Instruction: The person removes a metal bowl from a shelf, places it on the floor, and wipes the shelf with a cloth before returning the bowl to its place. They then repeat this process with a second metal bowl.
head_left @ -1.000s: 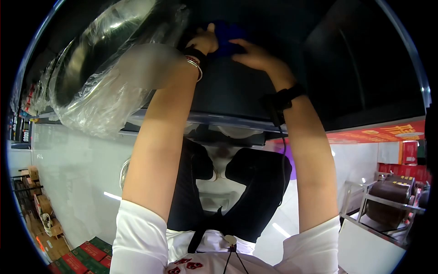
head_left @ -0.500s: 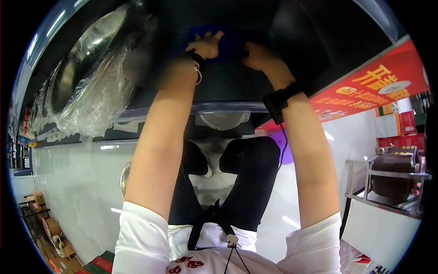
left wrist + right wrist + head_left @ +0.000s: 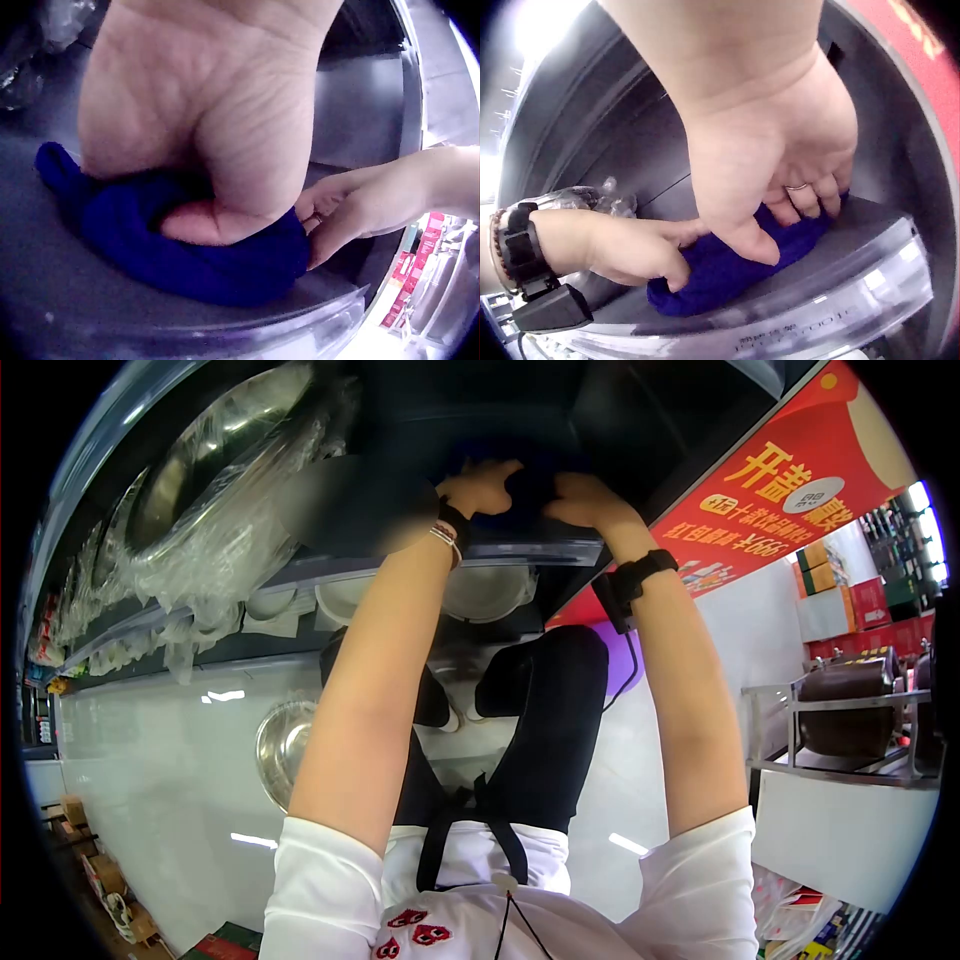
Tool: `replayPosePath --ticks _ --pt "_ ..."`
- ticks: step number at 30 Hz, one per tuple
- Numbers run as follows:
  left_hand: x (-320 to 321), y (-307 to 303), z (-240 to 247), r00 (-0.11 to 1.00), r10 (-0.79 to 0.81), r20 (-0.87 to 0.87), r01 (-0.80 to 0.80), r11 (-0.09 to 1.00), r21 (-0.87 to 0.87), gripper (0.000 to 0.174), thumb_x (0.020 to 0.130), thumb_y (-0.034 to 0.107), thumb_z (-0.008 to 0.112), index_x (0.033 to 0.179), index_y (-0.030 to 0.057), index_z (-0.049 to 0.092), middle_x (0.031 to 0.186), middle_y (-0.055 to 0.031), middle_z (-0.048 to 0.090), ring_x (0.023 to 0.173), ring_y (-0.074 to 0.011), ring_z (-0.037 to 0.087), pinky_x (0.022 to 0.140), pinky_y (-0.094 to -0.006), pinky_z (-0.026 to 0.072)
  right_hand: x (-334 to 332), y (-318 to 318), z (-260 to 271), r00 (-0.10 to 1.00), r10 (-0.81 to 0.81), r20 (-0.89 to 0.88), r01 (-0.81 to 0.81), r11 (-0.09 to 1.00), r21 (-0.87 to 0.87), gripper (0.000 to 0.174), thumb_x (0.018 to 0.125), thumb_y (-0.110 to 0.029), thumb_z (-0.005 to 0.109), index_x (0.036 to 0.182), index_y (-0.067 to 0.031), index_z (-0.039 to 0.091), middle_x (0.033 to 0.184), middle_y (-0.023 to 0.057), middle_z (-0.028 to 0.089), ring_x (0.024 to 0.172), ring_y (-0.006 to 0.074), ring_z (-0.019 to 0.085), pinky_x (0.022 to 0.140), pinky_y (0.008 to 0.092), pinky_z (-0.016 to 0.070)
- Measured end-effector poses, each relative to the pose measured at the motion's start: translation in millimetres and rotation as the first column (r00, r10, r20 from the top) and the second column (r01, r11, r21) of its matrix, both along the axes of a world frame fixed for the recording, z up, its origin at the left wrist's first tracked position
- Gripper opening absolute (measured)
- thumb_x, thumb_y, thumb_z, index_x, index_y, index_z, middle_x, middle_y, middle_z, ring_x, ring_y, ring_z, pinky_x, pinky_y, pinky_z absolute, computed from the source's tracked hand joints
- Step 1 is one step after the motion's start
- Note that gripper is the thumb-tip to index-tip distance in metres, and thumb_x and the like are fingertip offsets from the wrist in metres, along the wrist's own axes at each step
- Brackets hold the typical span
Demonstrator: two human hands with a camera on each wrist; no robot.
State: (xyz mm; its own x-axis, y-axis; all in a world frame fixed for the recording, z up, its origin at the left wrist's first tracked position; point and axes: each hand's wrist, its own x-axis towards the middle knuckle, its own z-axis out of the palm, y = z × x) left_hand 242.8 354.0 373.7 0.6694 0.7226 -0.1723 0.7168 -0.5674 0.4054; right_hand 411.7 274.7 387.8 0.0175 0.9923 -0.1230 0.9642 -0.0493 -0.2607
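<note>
A bunched blue cloth (image 3: 187, 262) lies on a dark shelf (image 3: 45, 262) near its clear front edge. The left hand (image 3: 202, 120) presses into the cloth from above, its thumb bent across the folds and its other fingers hidden under or behind it. On the cloth's other end is the right hand (image 3: 780, 165), a ring on one finger; its thumb lies on the near side and its curled fingers on the far side, gripping the fabric. In the head view the cloth (image 3: 520, 500) is dark between the left hand (image 3: 482, 487) and right hand (image 3: 590, 500).
Plastic-wrapped metal pans (image 3: 220, 450) stand on the shelf at the left. White bowls (image 3: 485, 592) sit on a lower shelf. A red sign (image 3: 770, 490) borders the shelf on the right. A metal basin (image 3: 285, 745) rests on the floor, and a metal rack (image 3: 850, 710) stands far right.
Both hands and the blue cloth have come closer to the shelf's front edge. The head view has shifted, showing more of the red sign and the lower bowls.
</note>
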Motion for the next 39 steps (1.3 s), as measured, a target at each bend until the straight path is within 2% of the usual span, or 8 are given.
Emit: replayPosePath --ticks 11,15,21,23,27,32,34,39 --pt "-99.5 -53.3 2.2 0.983 0.052 0.178 -0.061 0.997 0.048 0.064 0.079 0.024 0.059 0.14 0.0188 0.039 0.147 -0.0113 0.037 0.139 -0.0364 0.025 0.109 -0.0608 0.0235 -52.4 -37.8 38.9 0.996 -0.062 -0.063 0.051 0.986 -0.157 0.061 0.073 -0.036 0.064 0.127 -0.0075 0.056 0.122 0.0223 0.06 0.114 0.0343 0.058 0.097 0.0365 0.0455" --pt "-154.1 -52.9 -3.7 0.98 0.09 0.177 -0.123 0.975 0.185 0.056 0.09 0.032 0.055 0.137 0.0059 0.038 0.136 -0.024 0.047 0.127 -0.0426 0.042 0.111 -0.0434 0.0302 -91.8 -32.2 32.3 0.997 0.032 0.07 -0.019 0.983 -0.181 0.079 0.077 -0.052 0.062 0.144 -0.0167 0.039 0.135 0.0184 0.052 0.124 0.0342 0.05 0.102 0.0373 0.0417" --pt "-196.9 -44.4 -18.2 0.961 0.227 0.156 -0.266 0.915 0.305 0.045 0.091 0.036 0.052 0.128 0.0105 0.043 0.136 -0.0231 0.047 0.127 -0.0518 0.038 0.103 -0.0544 0.0366 -163.2 -12.3 42.4 0.98 0.196 -0.019 -0.194 0.944 -0.266 0.073 0.085 -0.058 0.049 0.141 -0.011 0.041 0.132 0.0202 0.053 0.123 0.032 0.051 0.1 0.0399 0.0427" --pt "-195.2 -46.4 -22.8 0.963 0.231 0.142 -0.267 0.898 0.35 0.044 0.091 0.035 0.052 0.127 0.0103 0.044 0.136 -0.0245 0.047 0.126 -0.0526 0.039 0.102 -0.0552 0.0369 -163.4 11.3 26.3 0.962 0.041 -0.27 -0.101 0.972 -0.213 0.068 0.09 -0.061 0.043 0.125 -0.0029 0.051 0.114 0.0235 0.062 0.108 0.036 0.059 0.091 0.0409 0.0445" --pt "-184.7 -59.4 -24.0 0.952 0.269 0.146 -0.306 0.825 0.475 0.04 0.092 0.032 0.052 0.125 0.0108 0.046 0.133 -0.0278 0.048 0.123 -0.0531 0.042 0.098 -0.0549 0.0398 -167.7 73.5 -6.4 0.965 0.0 -0.263 -0.006 1.0 -0.023 0.067 0.093 -0.057 0.038 0.119 0.0039 0.05 0.111 0.0255 0.062 0.107 0.0369 0.058 0.089 0.0419 0.0439" --pt "-179.2 -61.5 -24.6 0.943 0.288 0.165 -0.33 0.76 0.56 0.05 0.09 0.036 0.054 0.13 0.0061 0.046 0.126 -0.0271 0.055 0.117 -0.0506 0.049 0.094 -0.0521 0.0437 -192.9 130.8 -13.1 0.921 -0.006 -0.389 0.01 1.0 0.008 0.069 0.095 -0.049 0.04 0.137 0.0041 0.035 0.138 0.0283 0.042 0.133 0.0363 0.039 0.108 0.0418 0.0316" --pt "-176.4 -60.6 -23.6 0.939 0.295 0.174 -0.34 0.739 0.581 0.055 0.089 0.037 0.055 0.131 0.0036 0.046 0.124 -0.028 0.056 0.115 -0.0503 0.052 0.092 -0.0519 0.0457 -203.7 156.9 -22.3 0.988 0.073 -0.136 -0.076 0.997 -0.017 0.071 0.091 -0.041 0.05 0.146 -0.0047 0.023 0.153 0.0213 0.021 0.141 0.0397 0.02 0.115 0.0441 0.0229" --pt "-171.3 -59.4 -20.8 0.931 0.302 0.206 -0.365 0.738 0.568 0.065 0.086 0.04 0.058 0.135 -0.0007 0.043 0.122 -0.0303 0.056 0.112 -0.05 0.054 0.092 -0.0509 0.0465 -213.6 216.9 -49.4 0.955 0.298 0.006 -0.298 0.952 0.07 0.068 0.09 -0.036 0.051 0.147 -0.0101 0.026 0.154 0.0127 0.023 0.142 0.0373 0.018 0.117 0.0443 0.0183"
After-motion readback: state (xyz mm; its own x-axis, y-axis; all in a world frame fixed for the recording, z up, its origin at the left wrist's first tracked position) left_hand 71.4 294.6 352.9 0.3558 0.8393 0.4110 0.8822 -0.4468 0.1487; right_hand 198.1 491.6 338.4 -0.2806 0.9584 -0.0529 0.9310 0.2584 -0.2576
